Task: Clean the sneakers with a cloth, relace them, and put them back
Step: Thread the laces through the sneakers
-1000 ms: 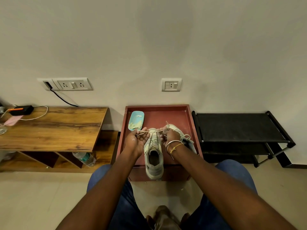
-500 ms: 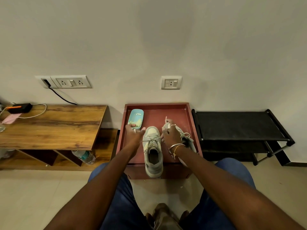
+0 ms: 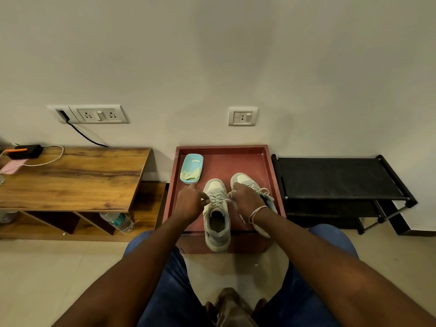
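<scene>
Maroon counter (image 3: 236, 165) carries the left sneaker (image 3: 217, 232) beside the right sneaker (image 3: 244, 180), and the left hand (image 3: 190, 204) and right hand (image 3: 245, 201) each pinch its lace (image 3: 218, 202), so relacing seems underway; next, the ends need snugging and knotting.

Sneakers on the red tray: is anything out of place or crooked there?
Yes. The middle sneaker hangs with its heel over the front edge of the red tray. Its lace is not tied yet; the left hand and right hand pinch it.
</scene>
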